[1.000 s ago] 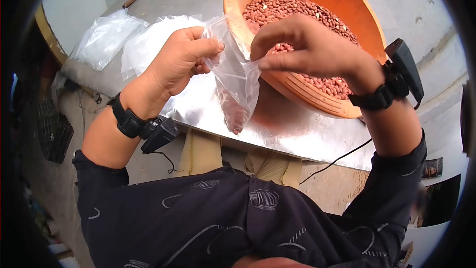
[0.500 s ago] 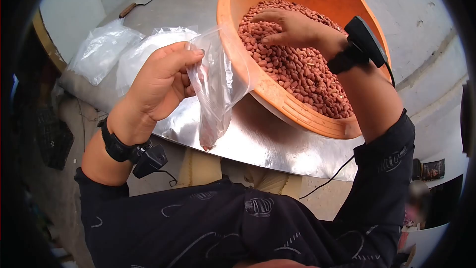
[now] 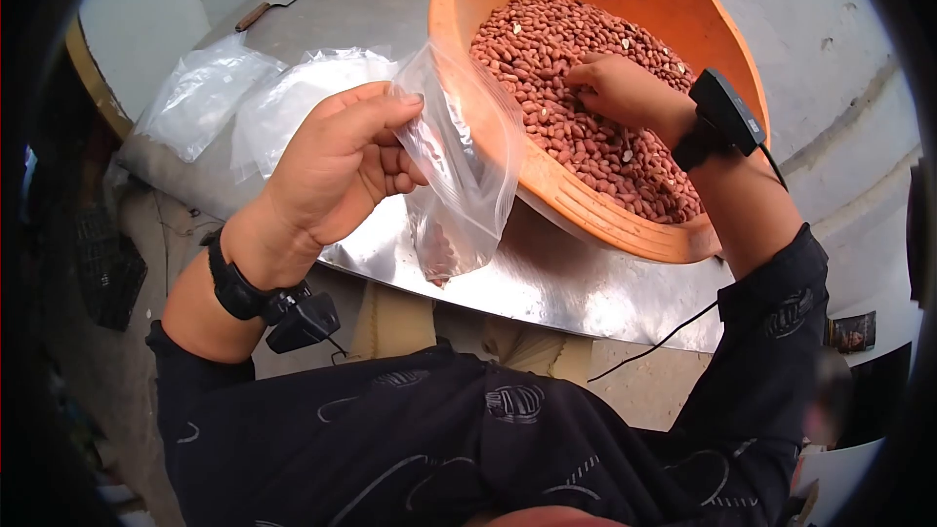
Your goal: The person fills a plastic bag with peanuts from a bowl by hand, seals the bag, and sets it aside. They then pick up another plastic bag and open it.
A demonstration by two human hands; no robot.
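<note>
Evidently, bag (image 3: 464, 190) was barely filled: few nuts (image 3: 439, 262) at bottom, mid-frame, pinched by left hand (image 3: 342, 156). Large heap (image 3: 571, 141) lay in basin (image 3: 595, 217), upper right; right hand (image 3: 625, 93) curled there, grasp unclear.
</note>
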